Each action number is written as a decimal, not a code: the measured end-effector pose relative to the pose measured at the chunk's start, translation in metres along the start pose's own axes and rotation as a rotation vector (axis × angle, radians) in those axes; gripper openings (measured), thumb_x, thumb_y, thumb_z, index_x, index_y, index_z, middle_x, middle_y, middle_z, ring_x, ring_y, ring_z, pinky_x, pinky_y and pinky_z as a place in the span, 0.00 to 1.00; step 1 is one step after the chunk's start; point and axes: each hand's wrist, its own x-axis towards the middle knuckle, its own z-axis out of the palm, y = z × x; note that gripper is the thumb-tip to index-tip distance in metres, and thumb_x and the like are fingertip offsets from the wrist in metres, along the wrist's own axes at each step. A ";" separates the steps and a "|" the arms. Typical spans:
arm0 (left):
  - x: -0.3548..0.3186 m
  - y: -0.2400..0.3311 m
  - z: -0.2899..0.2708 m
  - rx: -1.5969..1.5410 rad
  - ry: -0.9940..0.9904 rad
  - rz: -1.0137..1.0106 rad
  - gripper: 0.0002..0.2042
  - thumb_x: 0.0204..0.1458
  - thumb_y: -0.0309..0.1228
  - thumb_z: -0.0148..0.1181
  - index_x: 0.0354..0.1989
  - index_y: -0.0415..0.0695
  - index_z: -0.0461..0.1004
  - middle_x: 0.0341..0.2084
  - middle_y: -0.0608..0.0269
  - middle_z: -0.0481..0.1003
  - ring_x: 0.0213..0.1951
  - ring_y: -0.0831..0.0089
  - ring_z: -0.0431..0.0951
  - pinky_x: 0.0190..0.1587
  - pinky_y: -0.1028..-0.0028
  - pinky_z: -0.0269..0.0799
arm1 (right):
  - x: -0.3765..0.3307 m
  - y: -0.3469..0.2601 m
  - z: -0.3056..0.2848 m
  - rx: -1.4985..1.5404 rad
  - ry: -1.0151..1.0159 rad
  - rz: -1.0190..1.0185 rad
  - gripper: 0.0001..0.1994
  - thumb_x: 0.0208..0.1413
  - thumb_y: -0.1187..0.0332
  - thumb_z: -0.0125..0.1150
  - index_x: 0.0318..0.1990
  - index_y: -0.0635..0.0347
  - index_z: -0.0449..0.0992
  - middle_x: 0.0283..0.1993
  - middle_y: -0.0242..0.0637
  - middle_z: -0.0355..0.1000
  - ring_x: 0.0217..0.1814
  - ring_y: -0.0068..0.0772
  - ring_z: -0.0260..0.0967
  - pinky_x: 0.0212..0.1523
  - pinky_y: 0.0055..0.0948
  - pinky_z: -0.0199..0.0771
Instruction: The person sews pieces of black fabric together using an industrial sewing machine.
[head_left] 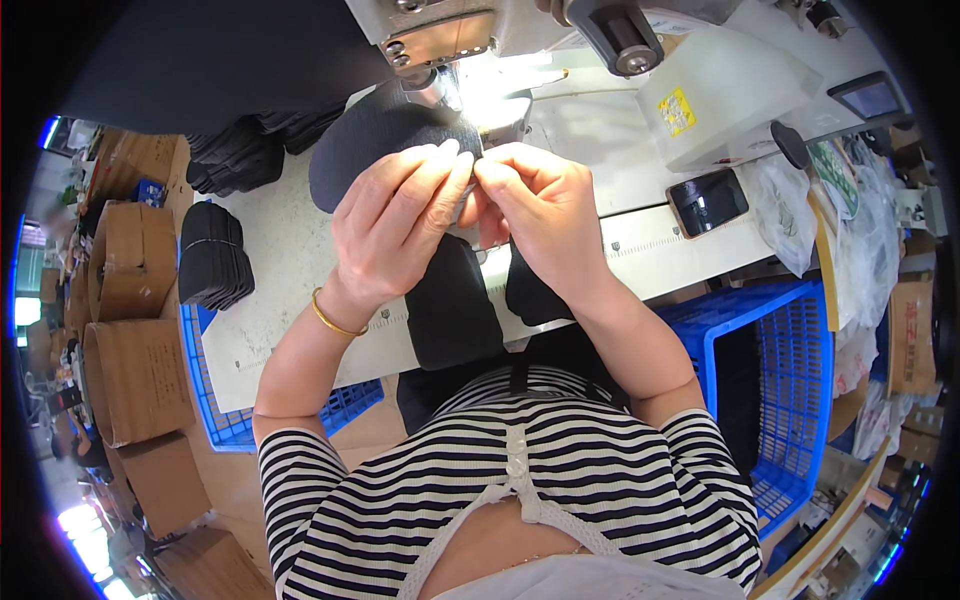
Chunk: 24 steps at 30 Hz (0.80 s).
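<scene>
Close under the head of a sewing machine (430,45), my two hands meet with their fingertips almost touching. My left hand (400,215) has its fingers pinched together at the edge of a black fabric piece (365,140), which lies flat on the machine bed. Thumb and forefinger of my right hand (545,205) are pinched beside it, on the same dark fabric as far as I can see. Below the hands, two long black fabric flaps (455,315) hang over the table's front edge. Glare from the machine lamp hides the needle area.
On the white table (285,320) at left are a tied stack of black pieces (213,255) and more black piles (240,160). A phone (708,202) lies at right. Blue crates (790,390) stand below, and cardboard boxes (140,380) line the left.
</scene>
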 end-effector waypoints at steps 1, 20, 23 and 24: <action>0.001 -0.003 0.001 0.001 0.002 0.001 0.20 0.30 0.24 0.63 0.38 0.34 0.82 0.38 0.56 0.79 0.40 0.62 0.80 0.40 0.68 0.80 | 0.003 0.003 0.000 0.012 0.007 -0.033 0.11 0.61 0.69 0.54 0.30 0.65 0.78 0.21 0.32 0.76 0.18 0.15 0.68 0.19 0.17 0.65; 0.005 -0.031 0.022 0.072 0.061 0.024 0.16 0.32 0.21 0.62 0.35 0.35 0.80 0.35 0.58 0.78 0.39 0.64 0.79 0.37 0.70 0.77 | -0.001 0.008 0.000 0.057 -0.014 0.040 0.09 0.62 0.71 0.54 0.34 0.64 0.79 0.24 0.35 0.77 0.18 0.15 0.68 0.18 0.16 0.63; 0.009 -0.023 0.019 0.068 0.022 -0.026 0.15 0.33 0.21 0.63 0.35 0.35 0.80 0.34 0.59 0.77 0.38 0.64 0.78 0.37 0.70 0.77 | -0.001 0.008 0.001 0.071 -0.007 0.070 0.09 0.62 0.71 0.54 0.34 0.65 0.79 0.23 0.34 0.77 0.18 0.15 0.68 0.18 0.16 0.63; 0.011 -0.019 0.016 0.068 -0.013 -0.064 0.15 0.34 0.21 0.63 0.35 0.36 0.80 0.34 0.59 0.77 0.37 0.64 0.78 0.37 0.70 0.77 | -0.002 0.009 0.002 0.075 -0.011 0.075 0.09 0.62 0.71 0.54 0.34 0.65 0.79 0.23 0.34 0.77 0.18 0.15 0.68 0.18 0.16 0.63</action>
